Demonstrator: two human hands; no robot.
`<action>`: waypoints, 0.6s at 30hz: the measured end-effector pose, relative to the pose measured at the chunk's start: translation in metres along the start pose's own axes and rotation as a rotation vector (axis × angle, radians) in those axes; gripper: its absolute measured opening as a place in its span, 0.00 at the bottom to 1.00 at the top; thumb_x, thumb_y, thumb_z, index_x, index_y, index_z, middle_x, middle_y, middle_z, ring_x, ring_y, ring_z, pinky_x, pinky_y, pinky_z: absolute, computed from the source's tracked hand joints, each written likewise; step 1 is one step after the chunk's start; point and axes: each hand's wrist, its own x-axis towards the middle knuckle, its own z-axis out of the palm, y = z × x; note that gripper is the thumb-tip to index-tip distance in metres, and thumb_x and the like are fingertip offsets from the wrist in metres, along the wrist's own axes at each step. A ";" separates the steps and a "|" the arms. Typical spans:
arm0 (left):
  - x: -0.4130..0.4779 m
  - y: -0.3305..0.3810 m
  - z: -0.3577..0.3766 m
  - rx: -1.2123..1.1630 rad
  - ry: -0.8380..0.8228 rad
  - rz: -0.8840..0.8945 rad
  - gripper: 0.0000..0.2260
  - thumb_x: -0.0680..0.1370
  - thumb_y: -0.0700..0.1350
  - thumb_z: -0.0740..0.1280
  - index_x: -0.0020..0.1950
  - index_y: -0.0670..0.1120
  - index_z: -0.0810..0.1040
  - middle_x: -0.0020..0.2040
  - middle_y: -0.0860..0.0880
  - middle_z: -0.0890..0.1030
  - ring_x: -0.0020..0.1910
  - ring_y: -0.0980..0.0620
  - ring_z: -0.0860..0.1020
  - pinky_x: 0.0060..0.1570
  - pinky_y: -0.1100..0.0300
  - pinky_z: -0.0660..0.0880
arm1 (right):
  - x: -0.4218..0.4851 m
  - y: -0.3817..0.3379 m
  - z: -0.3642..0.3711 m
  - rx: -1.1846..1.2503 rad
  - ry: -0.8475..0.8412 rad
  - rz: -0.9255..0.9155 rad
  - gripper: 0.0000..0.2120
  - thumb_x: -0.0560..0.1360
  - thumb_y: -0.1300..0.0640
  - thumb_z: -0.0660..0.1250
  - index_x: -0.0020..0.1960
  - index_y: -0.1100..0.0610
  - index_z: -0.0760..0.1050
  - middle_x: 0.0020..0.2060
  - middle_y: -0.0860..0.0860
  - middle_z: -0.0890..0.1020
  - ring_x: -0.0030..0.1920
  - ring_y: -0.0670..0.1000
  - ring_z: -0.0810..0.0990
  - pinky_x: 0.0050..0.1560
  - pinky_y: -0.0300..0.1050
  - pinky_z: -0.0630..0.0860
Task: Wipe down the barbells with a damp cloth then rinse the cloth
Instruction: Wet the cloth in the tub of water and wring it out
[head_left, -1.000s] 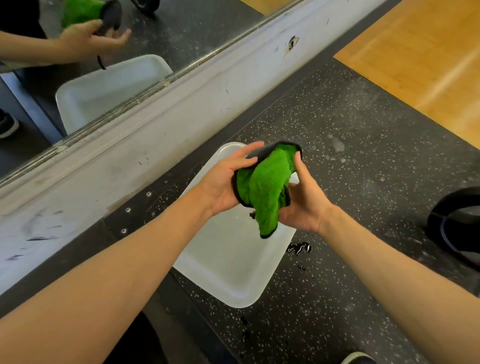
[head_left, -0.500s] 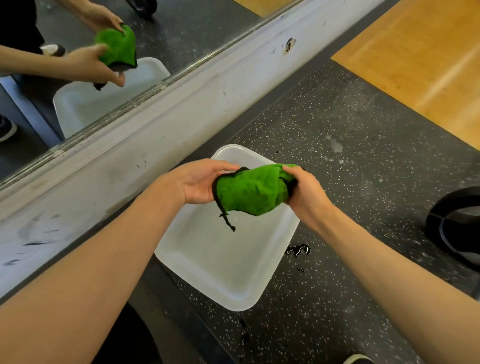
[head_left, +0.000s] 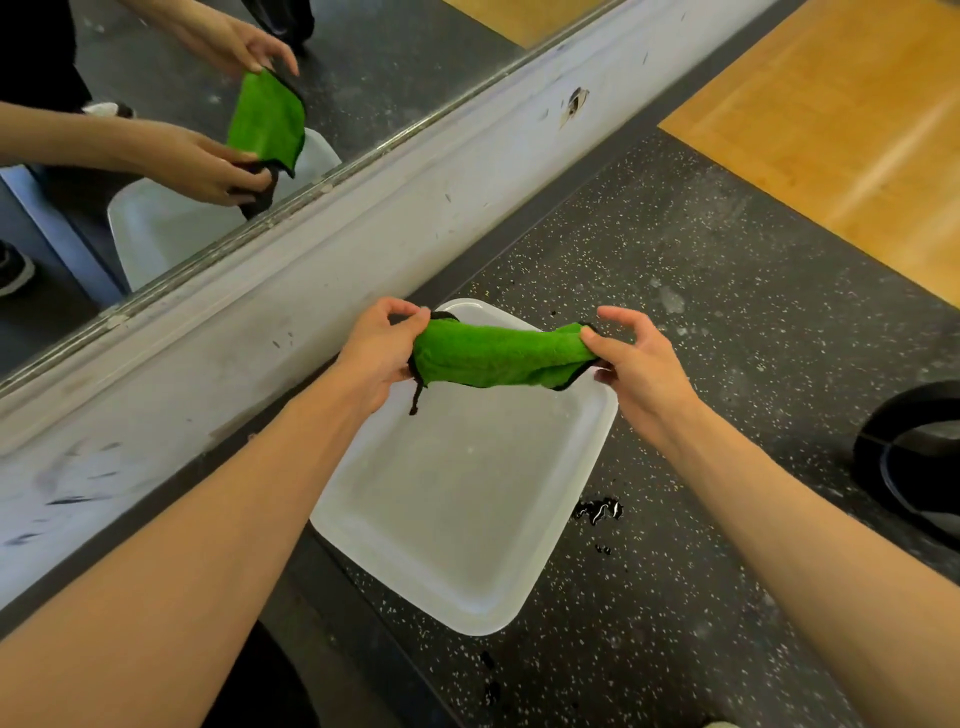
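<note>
Green microfibre cloth (head_left: 498, 358), edged in black, is held stretched sideways between two bare hands, in the air above the far end of a white plastic tray (head_left: 452, 519). The left hand (head_left: 382, 353) grips the cloth's left end with curled fingers and thumb, and a short black loop dangles from that end. The right hand (head_left: 641, 364) pinches the right corner between thumb and fingers, with its forefinger lifted clear. The tray sits on a black speckled rubber floor (head_left: 727, 312), close beside a scuffed white baseboard (head_left: 260, 322) (whether the tray holds water is hard to tell). Small wet splashes (head_left: 597, 510) glisten on the floor just beside the tray's right edge. Above the baseboard a wall mirror (head_left: 363, 67) reflects the hands, cloth and tray. Light wooden flooring (head_left: 831, 130) fills the upper right, and a black round object (head_left: 878, 467) is cut off at the right edge.
</note>
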 end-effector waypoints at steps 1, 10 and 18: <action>-0.001 0.001 0.000 -0.024 -0.014 -0.009 0.02 0.83 0.45 0.65 0.51 0.48 0.76 0.50 0.47 0.78 0.44 0.49 0.78 0.41 0.52 0.80 | 0.000 0.000 -0.001 -0.014 0.001 -0.042 0.13 0.78 0.59 0.72 0.61 0.53 0.78 0.40 0.50 0.84 0.39 0.47 0.78 0.41 0.43 0.72; -0.001 0.008 -0.002 -0.153 -0.279 0.172 0.17 0.72 0.26 0.70 0.58 0.40 0.80 0.51 0.41 0.83 0.47 0.49 0.83 0.50 0.58 0.80 | 0.002 -0.012 -0.003 -0.082 -0.067 -0.160 0.11 0.76 0.63 0.73 0.58 0.60 0.82 0.48 0.57 0.86 0.48 0.50 0.84 0.49 0.44 0.80; 0.007 -0.004 -0.002 0.482 -0.047 0.539 0.08 0.75 0.40 0.75 0.41 0.51 0.80 0.47 0.50 0.75 0.41 0.56 0.76 0.46 0.67 0.73 | 0.009 -0.015 -0.012 -0.508 -0.002 -0.364 0.05 0.78 0.57 0.72 0.45 0.49 0.83 0.41 0.55 0.81 0.37 0.46 0.79 0.39 0.36 0.76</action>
